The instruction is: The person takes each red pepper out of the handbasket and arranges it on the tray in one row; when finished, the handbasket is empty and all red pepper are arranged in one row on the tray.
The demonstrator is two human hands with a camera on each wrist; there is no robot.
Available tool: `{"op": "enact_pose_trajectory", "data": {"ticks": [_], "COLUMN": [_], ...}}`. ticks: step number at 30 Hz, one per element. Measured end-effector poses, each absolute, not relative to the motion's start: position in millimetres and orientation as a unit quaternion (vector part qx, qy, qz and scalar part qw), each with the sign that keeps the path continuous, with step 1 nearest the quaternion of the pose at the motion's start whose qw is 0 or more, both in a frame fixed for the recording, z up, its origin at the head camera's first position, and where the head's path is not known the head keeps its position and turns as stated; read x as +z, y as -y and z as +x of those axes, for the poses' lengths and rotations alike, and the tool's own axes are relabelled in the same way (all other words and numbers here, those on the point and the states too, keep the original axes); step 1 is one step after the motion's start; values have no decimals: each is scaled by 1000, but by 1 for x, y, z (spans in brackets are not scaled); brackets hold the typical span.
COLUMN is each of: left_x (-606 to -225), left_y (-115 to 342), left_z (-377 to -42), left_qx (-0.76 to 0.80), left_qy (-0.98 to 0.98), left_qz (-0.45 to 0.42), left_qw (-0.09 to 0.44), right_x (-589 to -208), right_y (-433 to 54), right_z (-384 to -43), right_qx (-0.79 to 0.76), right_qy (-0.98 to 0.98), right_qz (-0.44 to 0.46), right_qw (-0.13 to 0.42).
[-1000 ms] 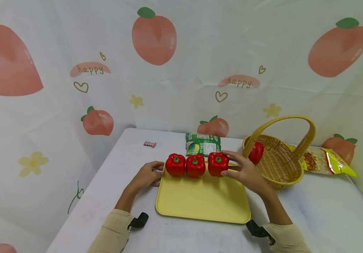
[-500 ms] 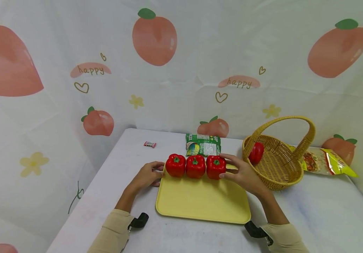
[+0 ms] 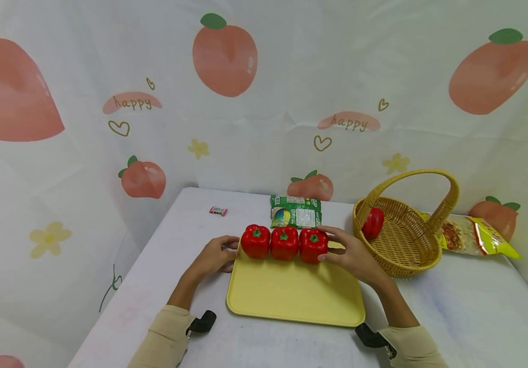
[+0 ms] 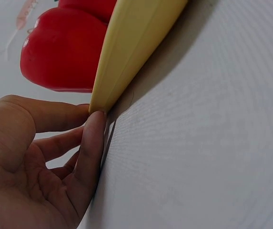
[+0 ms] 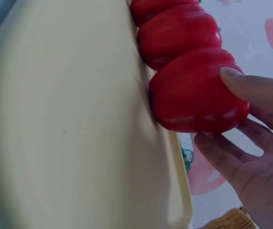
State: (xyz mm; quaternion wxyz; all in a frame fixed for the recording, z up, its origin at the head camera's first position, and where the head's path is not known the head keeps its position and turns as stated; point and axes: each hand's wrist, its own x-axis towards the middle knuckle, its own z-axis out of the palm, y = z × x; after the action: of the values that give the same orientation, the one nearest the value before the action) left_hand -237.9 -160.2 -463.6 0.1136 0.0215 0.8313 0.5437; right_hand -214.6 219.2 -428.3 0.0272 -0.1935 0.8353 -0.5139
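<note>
Your right hand (image 3: 354, 256) grips the one-o'clock red bell pepper (image 3: 312, 247), left hand (image 3: 214, 255) pinches the tray (image 3: 291, 299) at ten: row-building, seemingly; gentle release next.

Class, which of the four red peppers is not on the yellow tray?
The pepper in the wicker basket; the other three peppers stand in a row on the tray.

White backdrop (image 3: 273, 76), printed peaches (image 3: 225, 60), yellow flowers (image 3: 49, 239), white table (image 3: 471, 306)

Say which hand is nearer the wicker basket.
Right. The right hand, gripping a red pepper, is just left of the basket; the left hand is farther left, at the tray.
</note>
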Motion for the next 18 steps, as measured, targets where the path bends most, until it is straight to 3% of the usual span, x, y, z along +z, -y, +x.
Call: {"op": "enact_pose_trajectory", "data": {"ticks": [18], "left_x": [-463], "left_y": [160], "left_z": [-237], "left_qx": [537], "left_qy": [-836], "left_qz": [20], "left_qw": [114], "right_x": [-428], "right_y": [-220], "right_z": [-215], "right_qx": [-516], "right_qy": [-838], "right_qz": [-171], "right_qw": [46]}}
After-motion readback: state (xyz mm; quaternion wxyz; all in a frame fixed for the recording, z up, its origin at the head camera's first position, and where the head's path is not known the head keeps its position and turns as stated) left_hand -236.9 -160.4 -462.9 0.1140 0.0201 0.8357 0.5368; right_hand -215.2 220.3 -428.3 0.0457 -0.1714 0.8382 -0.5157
